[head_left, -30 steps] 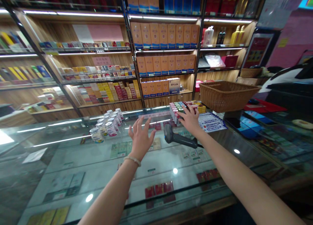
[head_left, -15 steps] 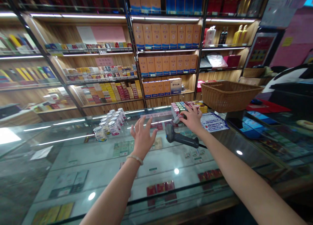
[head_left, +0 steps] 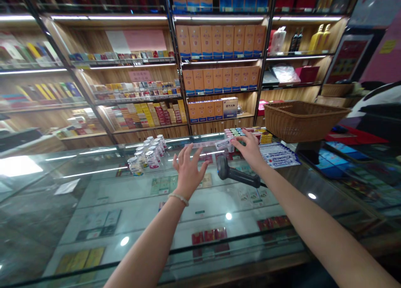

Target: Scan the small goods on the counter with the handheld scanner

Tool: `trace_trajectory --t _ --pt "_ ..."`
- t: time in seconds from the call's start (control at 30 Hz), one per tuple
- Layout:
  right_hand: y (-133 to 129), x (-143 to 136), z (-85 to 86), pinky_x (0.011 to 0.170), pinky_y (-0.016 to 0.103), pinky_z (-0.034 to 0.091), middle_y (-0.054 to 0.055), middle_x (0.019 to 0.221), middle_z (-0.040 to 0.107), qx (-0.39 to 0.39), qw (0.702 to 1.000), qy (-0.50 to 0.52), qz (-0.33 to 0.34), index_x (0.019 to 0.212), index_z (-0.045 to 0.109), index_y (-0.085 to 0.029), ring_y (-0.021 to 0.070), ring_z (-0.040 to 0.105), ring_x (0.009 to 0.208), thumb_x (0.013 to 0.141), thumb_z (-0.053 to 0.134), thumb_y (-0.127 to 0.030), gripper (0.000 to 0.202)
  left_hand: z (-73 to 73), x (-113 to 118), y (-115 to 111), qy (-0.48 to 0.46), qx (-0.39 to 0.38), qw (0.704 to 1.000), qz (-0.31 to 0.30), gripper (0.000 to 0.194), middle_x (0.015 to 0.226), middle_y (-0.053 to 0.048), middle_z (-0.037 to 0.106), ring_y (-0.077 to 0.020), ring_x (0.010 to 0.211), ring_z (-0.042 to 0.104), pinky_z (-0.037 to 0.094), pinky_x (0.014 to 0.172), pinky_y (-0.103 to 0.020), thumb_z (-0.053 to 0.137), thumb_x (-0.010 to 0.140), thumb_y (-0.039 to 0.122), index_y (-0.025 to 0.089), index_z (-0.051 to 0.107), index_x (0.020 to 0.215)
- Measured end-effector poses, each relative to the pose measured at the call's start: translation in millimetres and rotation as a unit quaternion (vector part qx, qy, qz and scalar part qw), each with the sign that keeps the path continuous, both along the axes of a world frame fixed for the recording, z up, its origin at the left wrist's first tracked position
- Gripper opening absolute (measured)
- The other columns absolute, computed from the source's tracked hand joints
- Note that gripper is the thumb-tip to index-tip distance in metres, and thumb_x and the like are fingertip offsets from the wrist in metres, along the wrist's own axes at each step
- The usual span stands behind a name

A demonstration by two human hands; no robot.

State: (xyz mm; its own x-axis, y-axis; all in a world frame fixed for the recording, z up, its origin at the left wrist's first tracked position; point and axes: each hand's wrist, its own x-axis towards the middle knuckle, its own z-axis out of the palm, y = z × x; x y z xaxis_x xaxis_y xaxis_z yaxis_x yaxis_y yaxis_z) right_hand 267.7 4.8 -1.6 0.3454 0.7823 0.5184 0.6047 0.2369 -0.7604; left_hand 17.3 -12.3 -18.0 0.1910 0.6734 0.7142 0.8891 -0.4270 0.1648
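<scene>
My right hand [head_left: 250, 150] is at the far side of the glass counter, thumb and fingers pinching the end of a small pale flat pack [head_left: 223, 144]. Its print is too blurred to read. Just behind that hand stand rows of small packs [head_left: 233, 132] with pink, green and dark ends, partly covered by my fingers. My left hand [head_left: 189, 171] hovers over the glass with its fingers spread and nothing in it. Between the hands, nearer to me, a black handheld barcode scanner [head_left: 239, 176] lies on the counter.
White-lidded small cups [head_left: 150, 154] stand in a cluster at the left. To the right are blue-and-white stick packs [head_left: 278, 155] and a wicker basket [head_left: 303, 121]. Goods show beneath the glass counter top [head_left: 175, 246]; shelves of boxes [head_left: 216, 41] line the back wall.
The pale pack in my right hand has tilted up and now points left, showing more of its printed face. My left hand stays spread. The whole view has shifted slightly.
</scene>
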Motion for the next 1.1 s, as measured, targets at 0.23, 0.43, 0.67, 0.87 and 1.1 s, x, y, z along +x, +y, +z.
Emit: trace_trajectory --t 0.23,0.43,0.67,0.87,1.1 --pt "-10 -24 -4.2 0.124 0.059 0.023 0.01 0.158 0.051 0.011 0.998 0.015 0.055 0.095 0.079 -0.026 0.035 0.034 0.149 0.086 0.065 -0.067 0.045 2.1 -3 -3 0.004 0.061 0.998 -0.018 0.054 0.162 -0.013 0.044 -0.0381 0.152 0.034 0.013 0.126 -0.062 0.076 0.087 0.051 0.032 0.066 0.136" --pt "-14 -37 -9.4 0.123 0.056 0.027 0.009 0.155 0.055 0.016 0.996 -0.015 0.088 0.095 0.08 -0.027 0.0328 0.037 0.148 0.088 0.063 -0.067 0.044 2.6 -3 -5 0.0 0.11 0.993 -0.033 0.045 0.161 -0.015 0.043 -0.0375 0.152 0.035 0.012 0.127 -0.061 0.078 0.085 0.052 0.031 0.071 0.124" --pt "-15 -39 -13.1 0.122 0.059 0.028 0.011 0.152 0.057 0.002 0.995 -0.039 0.096 0.096 0.08 -0.027 0.0339 0.039 0.147 0.088 0.063 -0.068 0.045 3.6 -8 -4 0.004 0.116 0.992 -0.05 0.028 0.159 -0.012 0.047 -0.0356 0.152 0.034 0.01 0.127 -0.061 0.073 0.09 0.049 0.03 0.074 0.11" --pt "-16 -37 -13.9 0.119 0.06 0.03 0.012 0.153 0.056 0.014 0.991 -0.103 0.084 0.1 0.078 -0.027 0.034 0.04 0.147 0.092 0.057 -0.07 0.049 6.5 -12 -4 0.014 0.114 0.992 -0.058 0.029 0.161 -0.013 0.046 -0.0341 0.151 0.035 0.009 0.126 -0.061 0.066 0.095 0.048 0.029 0.072 0.115" --pt "-26 -21 -3.9 0.121 0.062 0.019 0.01 0.167 0.039 0.088 0.954 -0.284 0.04 0.14 0.062 -0.031 0.0347 0.025 0.156 0.095 0.061 -0.057 0.051 9.8 -16 -3 0.0 0.084 0.995 -0.058 0.032 0.163 -0.012 0.044 -0.0338 0.153 0.031 0.007 0.127 -0.061 0.059 0.098 0.05 0.028 0.071 0.117"
